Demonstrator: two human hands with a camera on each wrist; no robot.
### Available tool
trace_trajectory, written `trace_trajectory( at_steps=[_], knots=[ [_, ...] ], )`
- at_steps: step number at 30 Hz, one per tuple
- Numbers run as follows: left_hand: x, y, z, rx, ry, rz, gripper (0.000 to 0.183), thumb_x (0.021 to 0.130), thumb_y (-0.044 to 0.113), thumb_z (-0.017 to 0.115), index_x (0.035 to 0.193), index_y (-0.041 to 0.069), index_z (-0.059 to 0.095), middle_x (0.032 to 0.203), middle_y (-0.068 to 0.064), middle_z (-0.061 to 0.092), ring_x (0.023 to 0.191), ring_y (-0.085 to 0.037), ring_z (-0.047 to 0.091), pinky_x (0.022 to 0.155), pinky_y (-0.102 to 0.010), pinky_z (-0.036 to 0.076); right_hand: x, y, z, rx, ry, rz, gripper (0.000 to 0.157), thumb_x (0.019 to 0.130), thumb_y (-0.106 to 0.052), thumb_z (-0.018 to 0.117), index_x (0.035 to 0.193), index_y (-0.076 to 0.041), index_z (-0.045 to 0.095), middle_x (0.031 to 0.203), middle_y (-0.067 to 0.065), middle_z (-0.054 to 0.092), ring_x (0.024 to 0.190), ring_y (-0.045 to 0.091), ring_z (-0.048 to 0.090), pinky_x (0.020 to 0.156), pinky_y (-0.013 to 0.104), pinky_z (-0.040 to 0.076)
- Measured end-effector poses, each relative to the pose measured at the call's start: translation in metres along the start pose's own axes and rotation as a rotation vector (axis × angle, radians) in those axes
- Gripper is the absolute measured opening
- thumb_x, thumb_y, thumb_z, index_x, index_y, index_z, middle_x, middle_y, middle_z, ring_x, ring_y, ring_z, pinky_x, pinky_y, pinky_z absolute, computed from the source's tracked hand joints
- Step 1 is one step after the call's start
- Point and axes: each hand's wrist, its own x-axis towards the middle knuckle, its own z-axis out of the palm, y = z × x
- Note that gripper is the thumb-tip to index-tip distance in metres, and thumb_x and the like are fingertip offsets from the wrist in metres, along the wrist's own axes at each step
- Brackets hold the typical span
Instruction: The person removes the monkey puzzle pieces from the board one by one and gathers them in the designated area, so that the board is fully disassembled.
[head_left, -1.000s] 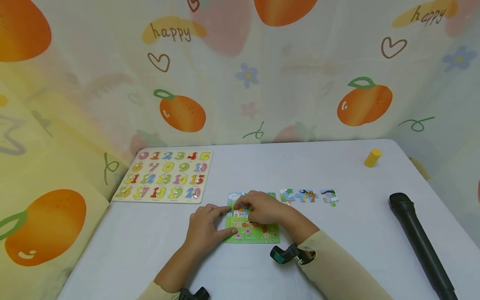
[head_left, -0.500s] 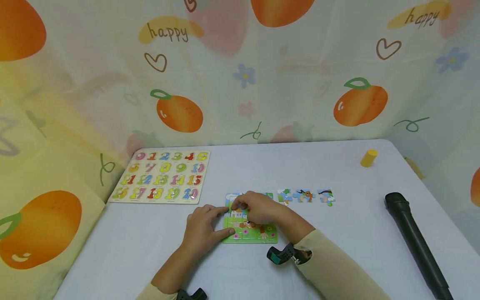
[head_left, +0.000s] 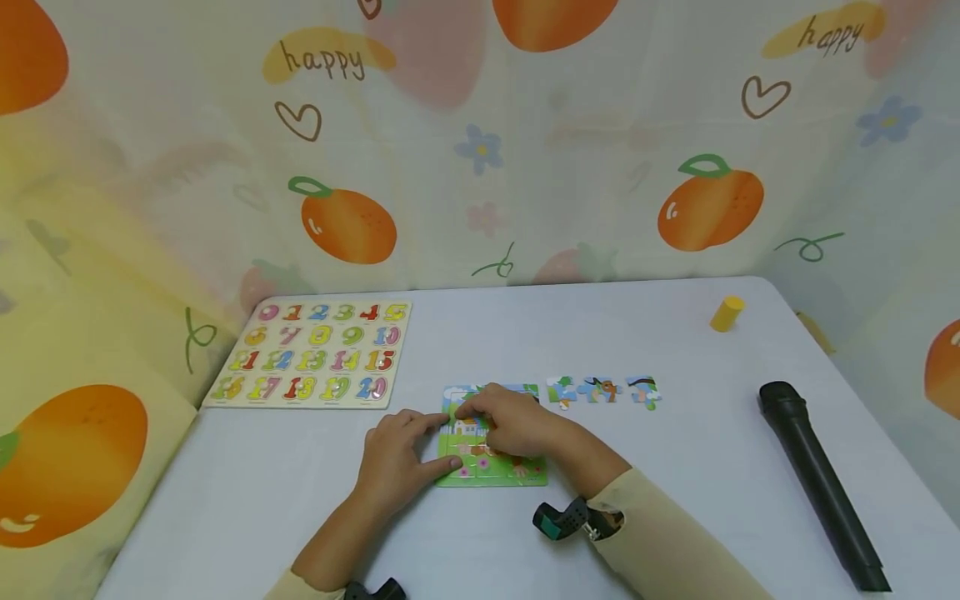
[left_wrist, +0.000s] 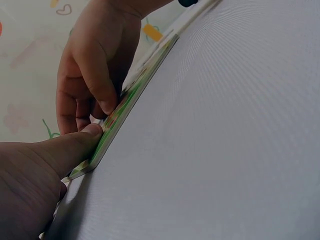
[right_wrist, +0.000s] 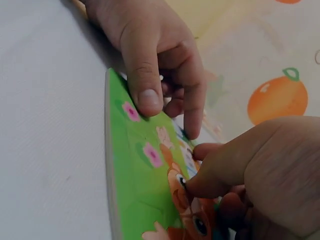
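Observation:
A small picture puzzle board (head_left: 495,473) with a green border and a cartoon animal scene lies flat on the table. My left hand (head_left: 395,458) rests at its left side, the thumb pressing on the lower left part and the index fingertip touching the upper left edge. Over the board's upper middle, my right hand (head_left: 517,421) touches the picture with the tip of its index finger; in the right wrist view its thumb (right_wrist: 215,170) lies on the animal's face. No piece shows between its fingers. To the right lie three loose puzzle pieces (head_left: 602,390) in a row.
A number board (head_left: 315,354) with coloured numerals lies at the back left. A yellow cylinder (head_left: 727,314) stands tilted-looking at the back right. Along the right side lies a long black microphone-like stick (head_left: 821,487). A printed cloth (head_left: 450,208) hangs behind the table (head_left: 465,550).
The whole head view has shifted slightly, so things appear a little further left. Both hands keep nearly the same place on the puzzle board; the loose pieces have not moved.

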Motion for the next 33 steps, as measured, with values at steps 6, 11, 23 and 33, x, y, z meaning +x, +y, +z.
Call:
trace_trajectory(
  at_steps=[6, 11, 23, 33],
  knots=[
    [-0.001, 0.000, -0.001, -0.004, 0.000, 0.002, 0.064, 0.074, 0.044, 0.099, 0.129, 0.021, 0.078, 0.111, 0.003, 0.070, 0.105, -0.022, 0.058, 0.087, -0.044, 0.040, 0.002, -0.008, -0.001, -0.076, -0.028, 0.028, 0.061, 0.089, 0.004, 0.070, 0.142, -0.026, 0.068, 0.129, 0.000, 0.061, 0.110, 0.015, 0.059, 0.091, 0.047, 0.045],
    [-0.001, 0.001, -0.001, -0.003, -0.001, -0.013, 0.064, 0.073, 0.043, 0.099, 0.130, 0.022, 0.078, 0.112, 0.003, 0.070, 0.106, -0.022, 0.058, 0.088, -0.045, 0.040, 0.006, -0.016, -0.001, -0.084, -0.031, 0.090, 0.061, 0.086, 0.005, 0.072, 0.137, -0.029, 0.069, 0.123, -0.002, 0.060, 0.103, 0.015, 0.059, 0.093, 0.050, 0.044],
    [0.002, 0.000, 0.000, -0.010, 0.019, 0.018, 0.065, 0.072, 0.043, 0.100, 0.128, 0.020, 0.078, 0.110, 0.003, 0.070, 0.103, -0.022, 0.059, 0.085, -0.043, 0.040, 0.010, -0.014, 0.002, -0.031, 0.001, 0.127, 0.063, 0.079, 0.009, 0.075, 0.129, -0.029, 0.072, 0.123, -0.003, 0.060, 0.106, 0.016, 0.058, 0.101, 0.059, 0.039],
    [0.001, -0.001, 0.001, -0.007, 0.024, 0.012, 0.064, 0.072, 0.044, 0.099, 0.128, 0.020, 0.078, 0.110, 0.003, 0.071, 0.102, -0.021, 0.059, 0.084, -0.043, 0.039, 0.008, -0.009, 0.002, 0.053, 0.014, 0.079, 0.063, 0.077, 0.015, 0.069, 0.122, -0.029, 0.067, 0.123, -0.005, 0.061, 0.112, 0.017, 0.057, 0.099, 0.052, 0.041]
  ],
)
